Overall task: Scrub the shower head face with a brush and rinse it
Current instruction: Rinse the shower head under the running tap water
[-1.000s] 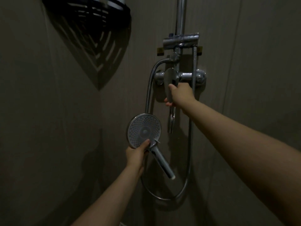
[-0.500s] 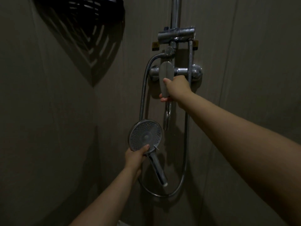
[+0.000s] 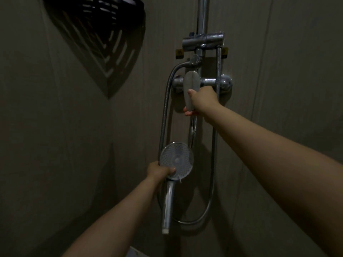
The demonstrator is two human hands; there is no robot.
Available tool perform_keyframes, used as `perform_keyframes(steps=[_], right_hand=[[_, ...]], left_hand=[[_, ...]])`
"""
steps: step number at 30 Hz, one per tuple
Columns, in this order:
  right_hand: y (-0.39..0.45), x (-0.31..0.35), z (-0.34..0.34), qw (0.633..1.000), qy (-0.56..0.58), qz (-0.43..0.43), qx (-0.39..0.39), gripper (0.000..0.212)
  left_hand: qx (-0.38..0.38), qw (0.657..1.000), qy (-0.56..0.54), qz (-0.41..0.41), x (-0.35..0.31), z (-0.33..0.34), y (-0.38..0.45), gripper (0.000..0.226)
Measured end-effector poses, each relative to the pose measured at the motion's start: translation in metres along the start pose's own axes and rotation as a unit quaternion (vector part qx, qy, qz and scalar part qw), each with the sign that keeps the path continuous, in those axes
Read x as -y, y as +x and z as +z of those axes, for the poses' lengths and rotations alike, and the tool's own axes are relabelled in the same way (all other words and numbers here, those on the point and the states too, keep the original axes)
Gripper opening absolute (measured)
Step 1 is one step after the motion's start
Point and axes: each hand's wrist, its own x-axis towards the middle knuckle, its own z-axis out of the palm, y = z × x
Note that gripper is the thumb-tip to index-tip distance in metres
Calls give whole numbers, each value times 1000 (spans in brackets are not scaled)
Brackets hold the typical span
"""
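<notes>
Because the left hand grips only the rim of the shower head, held face-out below the mixer, while the right hand's fingers clasp the lever, sudden full flow could wrench it loose and spray the person.

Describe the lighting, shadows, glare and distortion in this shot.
Head view: dim and murky throughout; the corner shelf throws a slatted shadow down the wall; soft highlights gleam on the chrome riser pipe and mixer lever, gripped by the right hand; the shower head in the left hand stays readable; wide-angle stretch enlarges the right forearm at the frame edge.
</notes>
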Motion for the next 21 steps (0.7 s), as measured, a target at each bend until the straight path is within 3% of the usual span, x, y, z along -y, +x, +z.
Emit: perform_keyframes(steps=[3,6,13,17,19,21], right_hand=[[-1,0,1,1000,-11,-3,-8,11],[1,-1,1,999,-30,-18,-7,29],[4,-8,-1,999,-25,-49,2,36],[5,-49,-15,988,-17,-148,32,30],[6,-91,-27,978,-98,-184,-12,37],[6,-135,-36,953,-249,-168,-33,36]], left_hand=[[26,999,31,1,-3,0,2,42],[40,997,70,8,-8,-1,5,42],[53,992,105,54,-22,-3,3,44],[96,987,101,75,-27,-3,1,34],[114,984,98,98,-29,-5,0,29],[134,975,125,123,-30,-11,2,25]])
